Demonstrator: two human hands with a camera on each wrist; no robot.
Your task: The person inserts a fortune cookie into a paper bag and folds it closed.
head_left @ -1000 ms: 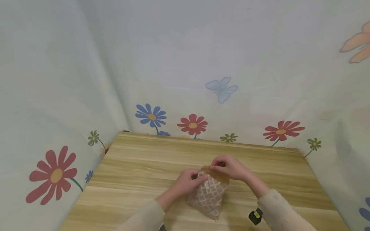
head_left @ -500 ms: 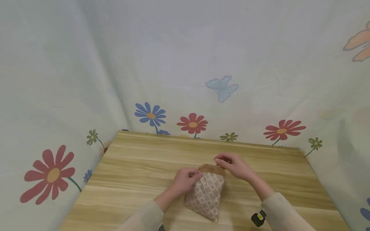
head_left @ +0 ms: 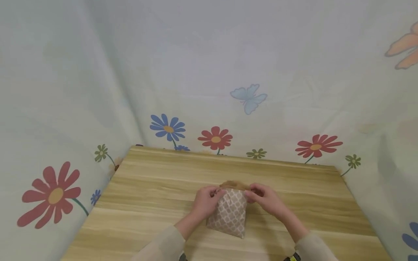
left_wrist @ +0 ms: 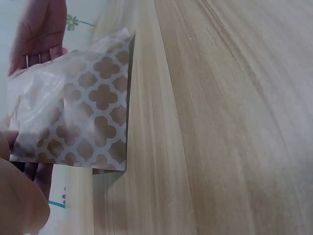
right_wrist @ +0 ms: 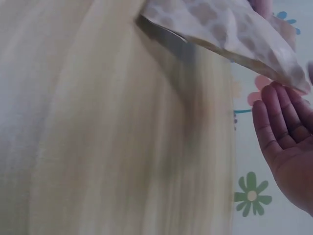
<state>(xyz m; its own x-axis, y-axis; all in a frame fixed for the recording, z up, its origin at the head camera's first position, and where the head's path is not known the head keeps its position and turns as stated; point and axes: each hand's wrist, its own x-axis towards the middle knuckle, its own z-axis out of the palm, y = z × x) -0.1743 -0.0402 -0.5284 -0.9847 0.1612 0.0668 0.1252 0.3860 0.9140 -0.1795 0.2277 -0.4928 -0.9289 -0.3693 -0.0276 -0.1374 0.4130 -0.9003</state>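
A small paper bag, printed with a white lattice on brown, stands tilted on the wooden table, its brown flap at the top. My left hand pinches the bag's upper left edge, thumb in front and fingers behind. At the opposite upper corner, my right hand holds the edge between thumb and fingers. The left wrist view shows the bag's patterned front and its lower edge close to the table. Seen from the right wrist, the right fingers lie under the bag's corner. What is inside the bag is hidden.
The wood-grain table extends around the bag to a back edge. Behind and beside it hangs a pale cloth printed with flowers and butterflies. A dark wrist device shows by the right sleeve.
The right hand lets go of the brown flap, lifts away to the right, then takes hold of the bag's right upper edge. The bag turns more upright and shifts slightly away from me.
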